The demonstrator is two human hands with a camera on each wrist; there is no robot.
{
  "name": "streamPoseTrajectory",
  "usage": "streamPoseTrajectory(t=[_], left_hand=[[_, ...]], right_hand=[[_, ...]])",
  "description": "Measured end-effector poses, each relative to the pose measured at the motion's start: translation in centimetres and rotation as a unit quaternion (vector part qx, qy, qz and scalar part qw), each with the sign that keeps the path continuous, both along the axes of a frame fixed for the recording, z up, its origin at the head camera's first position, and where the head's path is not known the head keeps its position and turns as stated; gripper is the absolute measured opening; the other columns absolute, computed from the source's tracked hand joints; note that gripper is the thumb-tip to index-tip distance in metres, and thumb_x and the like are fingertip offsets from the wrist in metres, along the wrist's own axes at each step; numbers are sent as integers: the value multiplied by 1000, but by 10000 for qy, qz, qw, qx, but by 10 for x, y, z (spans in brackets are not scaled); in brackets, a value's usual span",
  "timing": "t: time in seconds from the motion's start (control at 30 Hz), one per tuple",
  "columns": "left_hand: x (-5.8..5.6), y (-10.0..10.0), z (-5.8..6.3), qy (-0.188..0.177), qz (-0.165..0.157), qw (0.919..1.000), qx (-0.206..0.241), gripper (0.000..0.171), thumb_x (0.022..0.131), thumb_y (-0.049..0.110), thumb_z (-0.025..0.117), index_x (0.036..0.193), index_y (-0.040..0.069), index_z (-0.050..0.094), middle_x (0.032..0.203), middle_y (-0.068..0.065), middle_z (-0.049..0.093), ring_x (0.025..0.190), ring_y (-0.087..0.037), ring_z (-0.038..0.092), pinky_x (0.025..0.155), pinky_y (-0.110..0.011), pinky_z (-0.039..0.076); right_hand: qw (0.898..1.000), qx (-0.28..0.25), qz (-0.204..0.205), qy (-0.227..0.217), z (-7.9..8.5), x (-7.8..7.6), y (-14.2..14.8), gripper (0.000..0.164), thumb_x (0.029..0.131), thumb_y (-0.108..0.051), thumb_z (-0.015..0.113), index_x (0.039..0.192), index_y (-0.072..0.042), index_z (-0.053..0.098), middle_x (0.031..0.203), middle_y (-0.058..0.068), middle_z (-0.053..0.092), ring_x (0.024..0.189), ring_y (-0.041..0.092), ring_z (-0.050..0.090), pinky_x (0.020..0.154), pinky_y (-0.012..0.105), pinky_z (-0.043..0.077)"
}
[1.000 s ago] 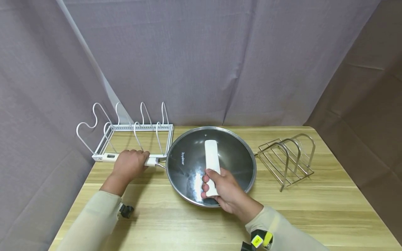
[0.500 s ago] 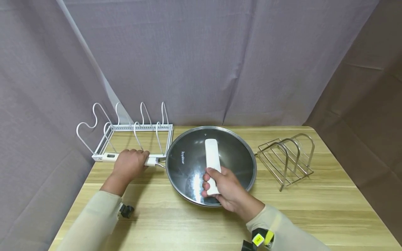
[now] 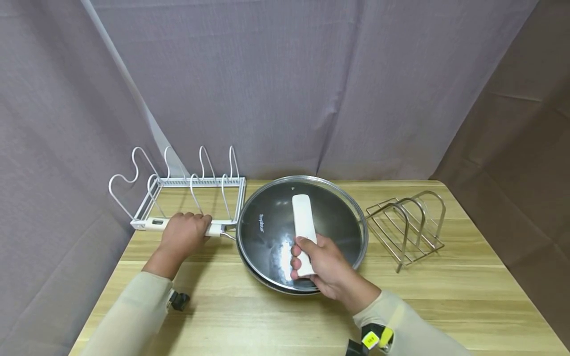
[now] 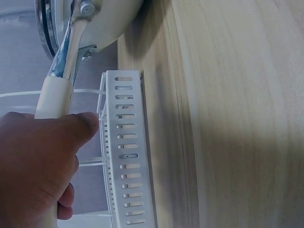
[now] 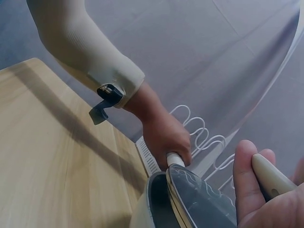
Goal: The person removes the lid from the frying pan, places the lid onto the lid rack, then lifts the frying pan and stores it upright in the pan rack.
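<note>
My left hand (image 3: 186, 233) grips the cream long handle (image 4: 54, 97) of a wok (image 4: 107, 23), with the fingers wrapped over it. A glass lid (image 3: 267, 247) with a steel rim covers most of the wok in the head view. Its upright white handle (image 3: 304, 215) is held by my right hand (image 3: 327, 267), thumb along one side and fingertips round the other. The lid sits a little off the wok's rim, and in the right wrist view a dark gap shows between the lid's edge and the wok wall (image 5: 142, 209). The wok's interior is mostly hidden.
A white wire rack (image 3: 200, 182) with tall loops stands at the back left, right behind the wok handle. To the right of the wok is a small steel rack (image 3: 409, 227) with arched bars. Grey curtain (image 3: 285, 89) hangs along the table's (image 3: 445, 306) back edge.
The lid has risen slightly and shifted right and back with my right hand, baring some of the wok's rim at the lower left. My left hand stays put on the wok handle.
</note>
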State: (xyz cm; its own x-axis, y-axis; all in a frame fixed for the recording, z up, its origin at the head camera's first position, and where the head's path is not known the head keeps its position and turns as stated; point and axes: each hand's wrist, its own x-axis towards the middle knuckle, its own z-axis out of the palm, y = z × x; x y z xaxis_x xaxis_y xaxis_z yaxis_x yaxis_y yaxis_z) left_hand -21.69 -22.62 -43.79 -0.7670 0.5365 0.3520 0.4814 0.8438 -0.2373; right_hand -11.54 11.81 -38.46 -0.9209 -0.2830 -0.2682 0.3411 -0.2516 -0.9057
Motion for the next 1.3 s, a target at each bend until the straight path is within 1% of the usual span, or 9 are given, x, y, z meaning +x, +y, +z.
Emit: streamPoseTrajectory(t=[0.27, 0.5, 0.63, 0.73, 0.9, 1.13, 1.3], left_hand=[[0, 0, 0, 23, -19, 10000, 10, 31, 80, 20, 79, 75, 10, 50, 62, -3, 56, 54, -25, 53, 50, -38, 43], [1, -1, 2, -117, -61, 9999, 96, 31, 81, 20, 79, 79, 10, 50, 64, -2, 56, 57, -25, 54, 54, -39, 45], [0, -1, 2, -147, -80, 9998, 74, 30, 81, 20, 78, 80, 10, 50, 65, -2, 57, 58, -26, 56, 54, -39, 45], [1, -1, 2, -123, -83, 9999, 63, 29, 81, 19, 78, 79, 10, 50, 64, -2, 57, 57, -26, 56, 54, -39, 45], [1, -1, 2, -91, -84, 9999, 53, 29, 82, 19, 78, 79, 10, 51, 64, -2, 57, 57, -26, 55, 54, -40, 45], [0, 0, 2, -61, -104, 9999, 82, 29, 81, 19, 78, 78, 10, 50, 63, -1, 56, 56, -26, 55, 53, -40, 45], [1, 0, 2, -52, -102, 9999, 96, 29, 81, 19, 77, 77, 10, 50, 63, -1, 55, 56, -26, 55, 53, -39, 44]], right_hand=[[10000, 51, 70, 36, 6, 1, 4, 25, 108, -15, 48, 118, 7, 42, 77, 3, 55, 56, 18, 58, 61, 34, 57], [9999, 110, 26, 20, 11, 1, 9, 24, 108, -15, 48, 117, 6, 41, 77, 3, 55, 55, 17, 58, 59, 34, 57], [9999, 117, 21, 2, 14, 0, 11, 23, 108, -14, 47, 117, 6, 41, 77, 4, 54, 56, 17, 58, 58, 33, 57], [9999, 157, 21, 13, 16, 0, 13, 22, 108, -14, 47, 115, 7, 42, 76, 4, 54, 56, 16, 57, 57, 32, 57], [9998, 194, -7, 71, 20, 0, 16, 25, 107, -14, 47, 118, 8, 42, 77, 4, 54, 56, 16, 57, 57, 33, 57], [9993, 348, -50, 96, 23, 0, 19, 18, 107, -14, 48, 111, 3, 45, 76, 5, 55, 56, 17, 58, 57, 34, 57], [9989, 446, -25, 144, 25, 0, 21, 18, 107, -14, 48, 113, 3, 44, 78, 5, 55, 58, 17, 57, 58, 34, 57]])
